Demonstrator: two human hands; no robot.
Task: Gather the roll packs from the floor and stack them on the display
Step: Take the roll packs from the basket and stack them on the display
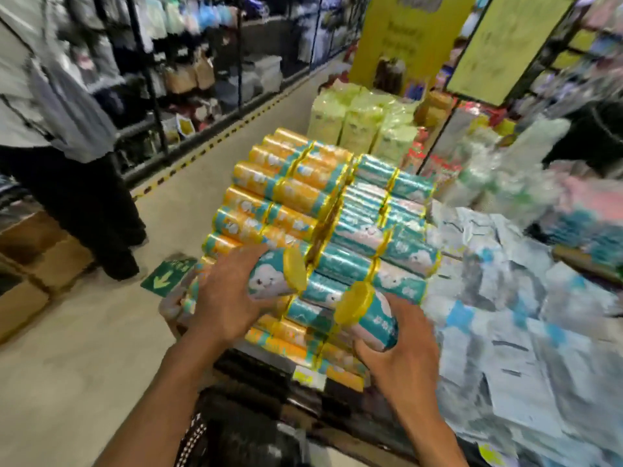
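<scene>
Right hand [401, 348] curls its fingers round a teal roll pack [372, 320] with a yellow cap. Left hand [229, 291] grips a second teal pack [273, 276] printed with a cloud face. Both packs sit against the display stack [296, 190] of orange and teal rolls. The lettering is too blurred to read.

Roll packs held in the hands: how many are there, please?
2. One teal cylindrical roll pack in the left hand; a second teal pack in the right hand. None seems hidden.

Pale floor [84, 348], dark, seemingly stocked shelving [151, 79].
</scene>
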